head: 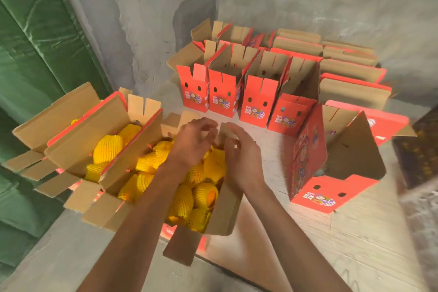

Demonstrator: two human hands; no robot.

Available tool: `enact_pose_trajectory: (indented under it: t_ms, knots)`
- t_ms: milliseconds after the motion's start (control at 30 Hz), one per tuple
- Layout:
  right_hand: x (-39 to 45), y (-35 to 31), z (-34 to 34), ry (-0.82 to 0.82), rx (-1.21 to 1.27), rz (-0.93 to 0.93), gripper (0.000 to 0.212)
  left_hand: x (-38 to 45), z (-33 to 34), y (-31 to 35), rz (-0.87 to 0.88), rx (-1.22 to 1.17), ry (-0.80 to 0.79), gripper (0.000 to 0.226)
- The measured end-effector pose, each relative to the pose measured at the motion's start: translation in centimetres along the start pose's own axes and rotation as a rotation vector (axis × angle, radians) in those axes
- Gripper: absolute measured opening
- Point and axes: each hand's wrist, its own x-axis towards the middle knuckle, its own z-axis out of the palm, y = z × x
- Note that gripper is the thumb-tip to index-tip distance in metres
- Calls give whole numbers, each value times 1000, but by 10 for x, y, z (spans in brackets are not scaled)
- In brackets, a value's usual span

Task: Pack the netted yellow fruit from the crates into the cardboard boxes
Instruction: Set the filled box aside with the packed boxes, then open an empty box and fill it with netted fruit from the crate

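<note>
An open cardboard box (226, 211) in front of me is filled with several yellow fruit in foam nets (205, 193). My left hand (193, 142) hovers over the far end of this box, its fingers loosely curled and holding nothing. Beside it my right hand (245, 159) has relaxed fingers close to the box's upright end flap (224, 131); I cannot tell whether they touch it. A second open box (78, 140) to the left also holds netted fruit (107, 148).
A row of empty red boxes (258, 102) stands open at the back, with folded ones stacked behind. Another empty red box (331, 173) stands open at right. A dark crate (417, 156) sits at the right edge. A green tarp (35, 54) hangs left.
</note>
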Motion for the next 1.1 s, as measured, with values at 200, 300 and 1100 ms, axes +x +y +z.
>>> enact_pose_trajectory:
  t_ms: [200, 300, 1100]
  knots:
    - [16, 84, -151, 263, -175, 148, 39, 15, 103, 81, 101, -44, -170, 16]
    - [13, 128, -214, 359, -327, 256, 34, 19, 162, 123, 153, -40, -257, 13]
    - [-99, 263, -399, 374, -198, 498, 31, -37, 448, 298, -349, 137, -882, 76]
